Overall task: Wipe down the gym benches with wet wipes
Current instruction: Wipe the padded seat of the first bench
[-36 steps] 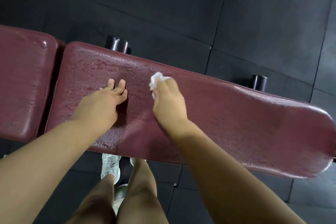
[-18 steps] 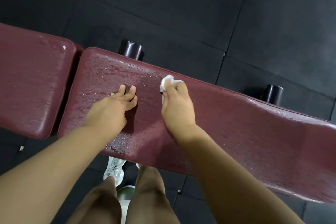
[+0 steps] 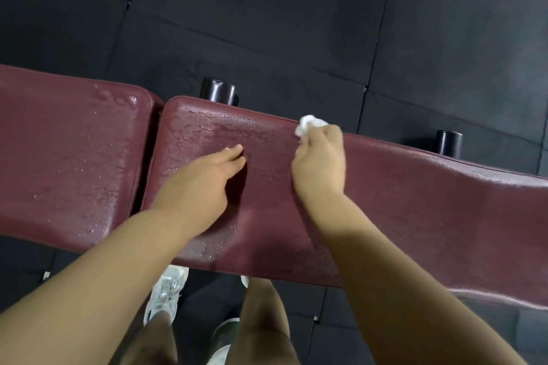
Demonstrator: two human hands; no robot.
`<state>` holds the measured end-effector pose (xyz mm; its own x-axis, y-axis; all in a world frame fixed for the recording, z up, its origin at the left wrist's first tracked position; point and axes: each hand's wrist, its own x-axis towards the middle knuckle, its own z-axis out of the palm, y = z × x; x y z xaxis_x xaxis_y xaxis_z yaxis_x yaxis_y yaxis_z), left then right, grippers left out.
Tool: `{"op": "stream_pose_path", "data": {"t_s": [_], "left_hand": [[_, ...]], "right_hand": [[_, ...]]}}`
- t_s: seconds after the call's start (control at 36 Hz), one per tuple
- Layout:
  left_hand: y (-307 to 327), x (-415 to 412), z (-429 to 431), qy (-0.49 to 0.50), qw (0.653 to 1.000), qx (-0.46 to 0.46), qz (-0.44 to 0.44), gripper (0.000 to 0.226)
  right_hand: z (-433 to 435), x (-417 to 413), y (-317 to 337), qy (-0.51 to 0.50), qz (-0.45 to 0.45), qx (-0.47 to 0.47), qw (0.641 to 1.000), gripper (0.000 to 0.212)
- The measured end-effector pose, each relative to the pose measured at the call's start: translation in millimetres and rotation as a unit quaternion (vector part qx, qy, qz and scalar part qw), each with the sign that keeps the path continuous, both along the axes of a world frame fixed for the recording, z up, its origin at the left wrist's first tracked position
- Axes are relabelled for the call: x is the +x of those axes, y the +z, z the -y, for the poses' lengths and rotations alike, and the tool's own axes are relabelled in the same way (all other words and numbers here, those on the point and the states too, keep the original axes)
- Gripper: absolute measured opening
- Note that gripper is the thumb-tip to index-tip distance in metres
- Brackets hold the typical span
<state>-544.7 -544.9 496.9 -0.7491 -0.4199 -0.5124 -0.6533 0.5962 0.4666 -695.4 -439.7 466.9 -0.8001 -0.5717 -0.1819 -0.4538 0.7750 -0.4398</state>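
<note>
A long maroon bench pad [image 3: 415,210] runs across the view, wet with droplets near its left end. My right hand [image 3: 320,163] grips a crumpled white wet wipe [image 3: 308,124] at the pad's far edge. My left hand [image 3: 201,181] rests flat on the pad, fingers straight and pointing away from me. A second maroon pad [image 3: 65,157] adjoins on the left, separated by a narrow gap.
Black rubber floor tiles [image 3: 267,9] surround the bench. Two black cylindrical frame ends [image 3: 219,90] [image 3: 449,142] stick out beyond the far edge. My legs and white shoes [image 3: 166,296] stand under the near edge.
My right hand has carried the wipe from the pad's middle to its far edge. The view has shifted left along the bench. My left hand stays planted.
</note>
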Motion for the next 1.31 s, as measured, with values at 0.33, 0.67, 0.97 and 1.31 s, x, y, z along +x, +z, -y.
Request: {"op": "stream_pose_path", "data": {"t_s": [0.33,0.67,0.97,1.31], "left_hand": [[-1.3,38.7,52.9,-0.081,0.995,-0.043,0.023,0.078],[-8.2,53.4,52.4,-0.072,0.995,-0.068,-0.029,0.068],[-27.4,111.8,21.5,-0.161,0.983,-0.082,-0.041,0.075],[-3.0,96.3,16.3,-0.195,0.976,-0.062,0.069,0.071]], "right_hand": [[-14.6,-38.5,10.9,-0.053,-0.05,0.064,0.995,0.033],[48.8,27.9,-8.4,0.157,-0.019,0.041,0.987,0.03],[-11.0,85.7,-18.8,-0.099,-0.054,-0.027,0.993,0.028],[-80.1,49.8,-3.0,-0.196,-0.065,0.029,0.978,0.028]]}}
